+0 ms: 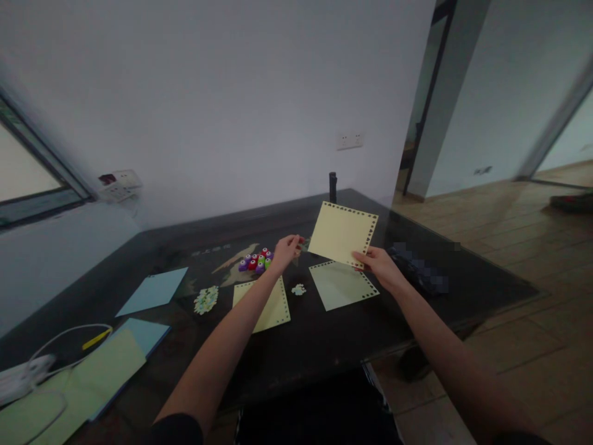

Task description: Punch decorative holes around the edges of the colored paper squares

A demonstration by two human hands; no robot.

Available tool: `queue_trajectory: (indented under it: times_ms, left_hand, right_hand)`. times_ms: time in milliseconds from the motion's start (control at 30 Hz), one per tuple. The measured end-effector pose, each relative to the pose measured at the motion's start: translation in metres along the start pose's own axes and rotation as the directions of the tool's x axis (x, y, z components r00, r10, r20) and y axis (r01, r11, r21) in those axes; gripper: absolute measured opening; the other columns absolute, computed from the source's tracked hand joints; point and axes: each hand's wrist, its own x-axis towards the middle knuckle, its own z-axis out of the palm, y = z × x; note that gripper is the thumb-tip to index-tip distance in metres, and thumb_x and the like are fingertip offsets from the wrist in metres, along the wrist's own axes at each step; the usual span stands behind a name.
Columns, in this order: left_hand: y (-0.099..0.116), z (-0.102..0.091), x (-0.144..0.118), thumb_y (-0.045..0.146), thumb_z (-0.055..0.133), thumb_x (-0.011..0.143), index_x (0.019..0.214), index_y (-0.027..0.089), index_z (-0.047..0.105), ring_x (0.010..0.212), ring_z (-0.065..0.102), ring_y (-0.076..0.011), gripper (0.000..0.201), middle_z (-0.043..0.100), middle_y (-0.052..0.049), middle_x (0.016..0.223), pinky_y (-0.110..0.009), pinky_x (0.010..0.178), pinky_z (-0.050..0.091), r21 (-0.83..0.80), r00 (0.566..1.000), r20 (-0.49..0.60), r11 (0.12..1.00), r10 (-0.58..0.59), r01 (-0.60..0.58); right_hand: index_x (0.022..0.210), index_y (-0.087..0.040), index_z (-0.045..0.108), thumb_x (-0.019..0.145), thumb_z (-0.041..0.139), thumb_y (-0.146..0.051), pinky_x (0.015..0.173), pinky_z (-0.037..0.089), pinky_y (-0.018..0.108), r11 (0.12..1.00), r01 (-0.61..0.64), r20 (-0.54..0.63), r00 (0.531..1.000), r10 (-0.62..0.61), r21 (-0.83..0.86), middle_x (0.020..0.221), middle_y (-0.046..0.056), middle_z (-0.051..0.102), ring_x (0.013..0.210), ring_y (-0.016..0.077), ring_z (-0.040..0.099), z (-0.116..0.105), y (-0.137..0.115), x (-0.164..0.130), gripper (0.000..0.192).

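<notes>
The right hand (377,262) pinches the lower corner of a pale yellow sheet (341,233) with a punched border, holding it tilted above the dark worktop (324,346). The left hand (286,249) is loosely curled, fingers narrow, just beside a cluster of small coloured punches (256,260); whether it grips anything I cannot tell. A green punched sheet (340,285) lies flat below the raised one.
</notes>
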Motion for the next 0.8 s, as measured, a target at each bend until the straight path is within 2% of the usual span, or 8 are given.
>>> queue_trajectory:
  times_ms: [100, 233, 333, 433, 600, 700, 800]
  left_hand:
    - [0.003, -0.010, -0.023, 0.044, 0.043, 0.087, 0.091, 0.011, 0.066, 0.067, 0.062, -0.0134, 0.040, 0.069, -0.010, 0.084, -0.021, 0.055, 0.044, -0.196, 0.995, 0.049, 0.978, 0.088, -0.077]
    - [0.003, -0.012, -0.047, 0.039, 0.054, 0.080, 0.083, 0.013, 0.067, 0.063, 0.061, -0.0142, 0.029, 0.068, -0.005, 0.073, -0.022, 0.054, 0.044, -0.167, 0.987, 0.051, 0.976, 0.150, -0.139]
    - [0.002, -0.013, -0.055, 0.030, 0.059, 0.075, 0.077, 0.013, 0.065, 0.061, 0.061, -0.0144, 0.018, 0.067, -0.003, 0.068, -0.025, 0.059, 0.047, -0.143, 0.986, 0.047, 0.978, 0.158, -0.150]
    - [0.001, -0.015, -0.057, 0.024, 0.059, 0.074, 0.076, 0.013, 0.065, 0.063, 0.063, -0.0152, 0.013, 0.068, -0.004, 0.069, -0.026, 0.062, 0.049, -0.114, 0.989, 0.050, 0.984, 0.142, -0.136]
    - [0.007, -0.012, -0.063, 0.021, 0.060, 0.074, 0.082, 0.013, 0.062, 0.063, 0.064, -0.0140, 0.011, 0.068, -0.003, 0.070, -0.025, 0.063, 0.050, -0.096, 0.992, 0.095, 0.993, 0.083, -0.074]
    - [0.015, -0.006, -0.068, 0.016, 0.060, 0.073, 0.093, 0.014, 0.055, 0.058, 0.063, -0.0127, 0.021, 0.065, 0.001, 0.062, -0.023, 0.059, 0.049, -0.140, 0.994, 0.074, 0.988, 0.081, -0.070]
    - [0.020, 0.001, -0.073, 0.014, 0.061, 0.071, 0.099, 0.015, 0.049, 0.055, 0.062, -0.0115, 0.030, 0.063, 0.005, 0.058, -0.021, 0.057, 0.047, -0.140, 0.993, 0.036, 0.985, 0.109, -0.103]
  right_hand:
    - [0.081, -0.012, 0.070, 0.061, 0.078, -0.037, 0.053, 0.051, 0.025, 0.997, -0.055, 0.101, 0.993, 0.060, -0.049, 0.075, 0.006, 0.071, 0.057, 0.0130, 0.060, 0.005, 0.000, -0.003, 0.033]
    - [0.078, -0.011, 0.069, 0.060, 0.078, -0.036, 0.050, 0.049, 0.023, 0.986, -0.115, 0.180, 0.974, 0.135, -0.117, 0.071, 0.007, 0.070, 0.055, 0.0119, 0.059, 0.010, -0.001, -0.007, 0.032]
    - [0.077, -0.011, 0.069, 0.059, 0.079, -0.036, 0.050, 0.049, 0.023, 0.980, -0.122, 0.200, 0.968, 0.153, -0.157, 0.069, 0.007, 0.070, 0.053, 0.0118, 0.058, 0.011, -0.002, -0.008, 0.032]
    - [0.078, -0.013, 0.069, 0.061, 0.076, -0.037, 0.050, 0.048, 0.023, 0.980, -0.091, 0.175, 0.977, 0.122, -0.175, 0.071, 0.006, 0.070, 0.054, 0.0126, 0.059, 0.009, 0.000, -0.006, 0.030]
    - [0.075, -0.014, 0.067, 0.065, 0.071, -0.042, 0.051, 0.044, 0.023, 0.973, 0.018, 0.039, 0.999, -0.010, -0.228, 0.070, 0.004, 0.068, 0.056, 0.0125, 0.057, 0.004, 0.003, 0.000, 0.030]
    - [0.078, -0.014, 0.065, 0.063, 0.070, -0.043, 0.053, 0.043, 0.024, 0.961, 0.090, -0.013, 0.995, -0.097, -0.262, 0.072, 0.004, 0.068, 0.057, 0.0133, 0.057, 0.000, 0.004, 0.002, 0.033]
    - [0.089, -0.014, 0.065, 0.062, 0.070, -0.041, 0.056, 0.044, 0.026, 0.939, 0.148, -0.048, 0.984, -0.171, -0.311, 0.071, 0.004, 0.068, 0.059, 0.0147, 0.058, -0.004, 0.004, 0.002, 0.038]
